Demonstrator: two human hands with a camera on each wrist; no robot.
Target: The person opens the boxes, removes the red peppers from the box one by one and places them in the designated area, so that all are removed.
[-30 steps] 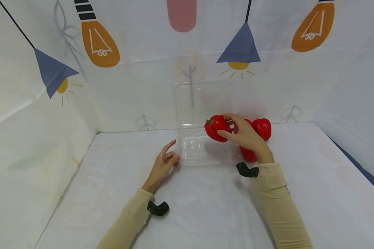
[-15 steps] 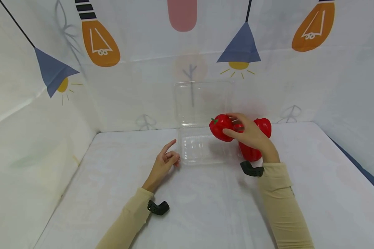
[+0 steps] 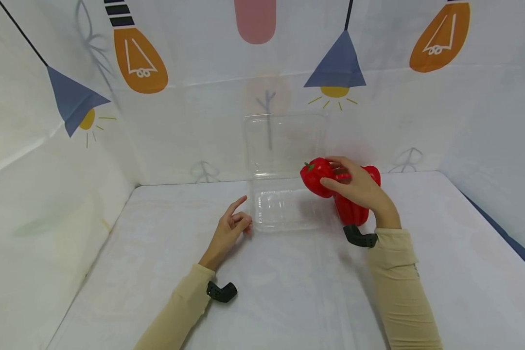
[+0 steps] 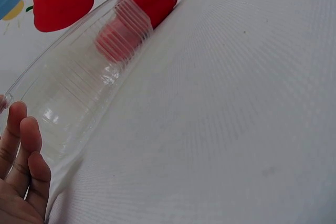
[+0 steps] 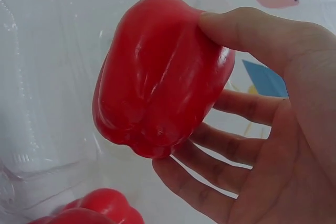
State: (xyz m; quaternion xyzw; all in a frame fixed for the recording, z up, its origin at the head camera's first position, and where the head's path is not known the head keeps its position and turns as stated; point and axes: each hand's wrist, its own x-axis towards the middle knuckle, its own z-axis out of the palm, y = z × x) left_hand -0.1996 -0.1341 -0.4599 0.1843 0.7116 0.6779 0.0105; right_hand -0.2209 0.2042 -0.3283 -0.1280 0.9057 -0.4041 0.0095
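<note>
A red bell pepper (image 3: 317,177) with a green stem is raised above the right part of a clear plastic clamshell box (image 3: 280,210). My right hand (image 3: 354,184) grips it between thumb and fingers; the right wrist view shows the thumb on one side of the pepper (image 5: 157,77) and the fingers along the other. My left hand (image 3: 232,228) is at the box's left edge, index finger stretched out and the other fingers loosely bent. In the left wrist view, the fingertips of the left hand (image 4: 21,171) are right by the box wall (image 4: 68,93).
More red peppers (image 3: 351,211) stand right of the box, partly hidden behind my right hand; one pepper (image 3: 372,175) is farther back. The box's lid (image 3: 284,146) stands up against the patterned back cloth (image 3: 179,131). White cloth (image 3: 280,291) covers the table.
My right hand has moved right and slightly up with the pepper, away from the middle of the box toward the other peppers. The left hand stays in place.
</note>
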